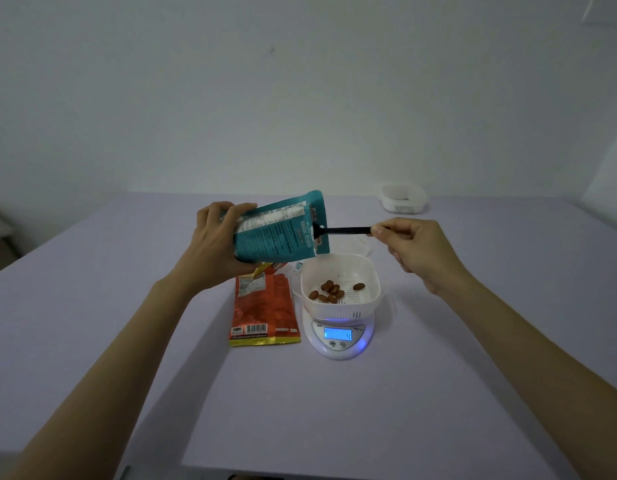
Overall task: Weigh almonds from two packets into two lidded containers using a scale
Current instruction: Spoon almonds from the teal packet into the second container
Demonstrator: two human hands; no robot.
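Observation:
My left hand (217, 237) grips a teal almond packet (279, 230), tilted with its open mouth toward the right, above the table. My right hand (417, 251) pinches the end of a black spoon (345, 231) whose bowl is inside the packet's mouth. Below them a white container (340, 268) holding several almonds (329, 292) sits on a white digital scale (338, 336) with a lit blue display. A red almond packet (263, 311) lies flat to the left of the scale.
A second white container (402, 199) stands at the far right of the lilac table (334, 410). A clear lid (364, 247) lies just behind the container on the scale. A wall rises behind the table's far edge.

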